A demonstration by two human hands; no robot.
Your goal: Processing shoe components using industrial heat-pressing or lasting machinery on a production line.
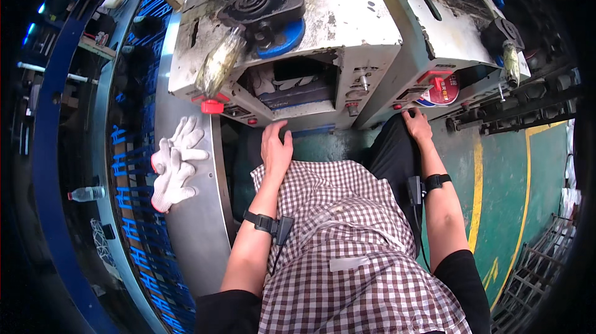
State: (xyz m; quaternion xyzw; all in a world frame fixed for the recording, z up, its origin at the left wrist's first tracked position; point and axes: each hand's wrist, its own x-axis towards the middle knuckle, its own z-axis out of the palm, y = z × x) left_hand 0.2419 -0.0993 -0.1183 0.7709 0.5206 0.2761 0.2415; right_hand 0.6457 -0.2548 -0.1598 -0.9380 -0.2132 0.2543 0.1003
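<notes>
My left hand point(276, 148) rests at the edge of the checked apron point(347, 222) over my left knee, its fingers stretched out and holding nothing. On my right knee, in dark trousers point(392, 148), lies my right hand point(418, 125) with its fingers loosely bent over the cloth and nothing visible in it. A pair of white knit work gloves point(174, 176) lies on the metal ledge point(198, 234) to the left of my left hand. Both hands are just below the front of a worn white machine point(347, 14).
The machine has a red switch point(212, 106), a taped lever point(220, 61) and an open recess point(292, 89). A second similar unit point(447, 48) stands at the right. Blue racks point(133, 222) and a plastic bottle point(87, 194) are on the left. Yellow lines cross the green floor point(496, 166).
</notes>
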